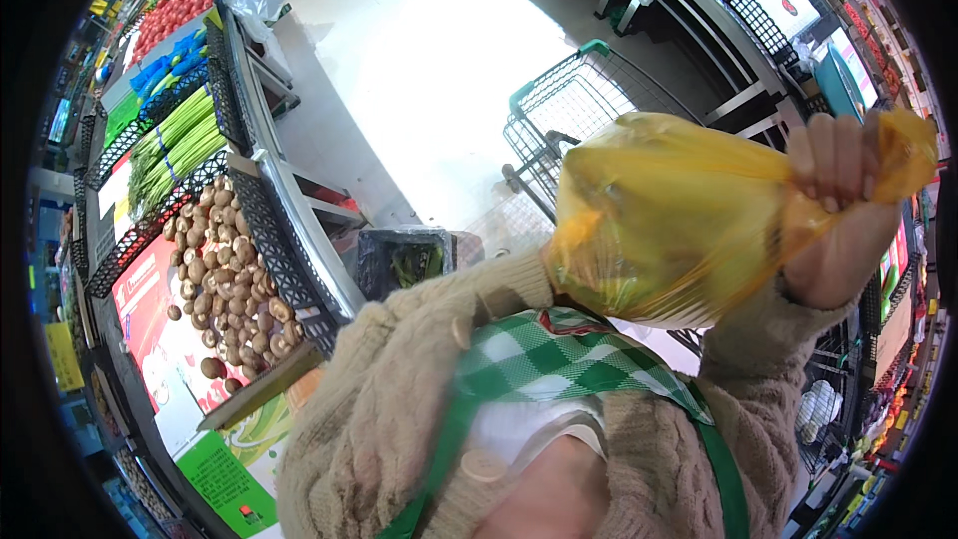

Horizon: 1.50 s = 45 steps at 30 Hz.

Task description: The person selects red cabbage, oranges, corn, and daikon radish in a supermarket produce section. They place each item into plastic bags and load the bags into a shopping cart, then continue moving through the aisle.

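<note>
My right hand (834,165) is closed around the gathered neck of a bulging yellow translucent plastic bag (666,217). The bag is held up in front of my chest, and some of its twisted end sticks out beyond my fist. What fills it cannot be made out through the film. My left forearm, in a beige knitted sleeve, reaches behind the bag; only a sliver of skin at the wrist (550,266) shows, and the fingers are hidden. Below the bag is the green-and-white checked bib of an apron (554,359).
To the left, a produce stand holds brown mushrooms (224,277), bundled green stalks (176,146) and tomatoes (172,15) among black plastic crates. Beyond the bag is a wire shopping cart (576,97). A bin lined with plastic (367,262) stands beside the stand. More shelves line the right.
</note>
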Each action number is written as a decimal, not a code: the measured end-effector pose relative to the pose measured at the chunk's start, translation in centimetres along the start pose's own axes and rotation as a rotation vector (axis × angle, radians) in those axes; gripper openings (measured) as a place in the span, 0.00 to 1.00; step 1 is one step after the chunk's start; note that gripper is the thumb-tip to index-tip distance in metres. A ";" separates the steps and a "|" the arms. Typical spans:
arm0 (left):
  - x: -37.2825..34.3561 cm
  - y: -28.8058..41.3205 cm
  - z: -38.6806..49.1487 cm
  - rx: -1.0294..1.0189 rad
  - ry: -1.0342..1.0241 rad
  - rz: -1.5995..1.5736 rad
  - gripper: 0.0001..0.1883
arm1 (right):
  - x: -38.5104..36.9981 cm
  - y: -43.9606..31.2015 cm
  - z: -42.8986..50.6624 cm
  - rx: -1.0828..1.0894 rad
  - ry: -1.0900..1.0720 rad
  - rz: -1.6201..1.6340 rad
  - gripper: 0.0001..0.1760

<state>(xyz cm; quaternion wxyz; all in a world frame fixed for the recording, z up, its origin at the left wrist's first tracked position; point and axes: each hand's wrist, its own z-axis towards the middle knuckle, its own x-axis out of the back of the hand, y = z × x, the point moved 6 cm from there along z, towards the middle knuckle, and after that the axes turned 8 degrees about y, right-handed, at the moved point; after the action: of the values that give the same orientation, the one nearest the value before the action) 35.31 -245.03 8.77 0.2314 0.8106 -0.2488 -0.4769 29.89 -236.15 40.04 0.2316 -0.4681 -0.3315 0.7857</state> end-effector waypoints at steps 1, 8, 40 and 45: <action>-0.4 0.8 1.6 -0.001 -0.012 -0.002 0.22 | 0.3 0.0 1.2 0.002 0.001 -0.011 0.23; -3.1 5.4 14.2 -0.048 -0.001 0.000 0.21 | 2.1 3.0 11.0 0.043 -0.044 -0.104 0.26; 7.5 2.4 25.7 -0.610 -0.076 1.526 0.16 | 34.2 45.2 2.5 -0.264 -0.009 -1.135 0.11; 7.8 1.2 23.1 -0.634 -0.154 1.675 0.18 | 38.6 40.9 -1.5 -0.414 -0.012 -1.276 0.15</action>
<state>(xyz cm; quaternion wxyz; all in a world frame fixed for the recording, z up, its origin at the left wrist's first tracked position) 17.84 -254.04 -5.78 0.6990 0.2275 -0.6298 -0.2510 11.50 -237.22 -13.16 0.5544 -0.2109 -0.6884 0.4175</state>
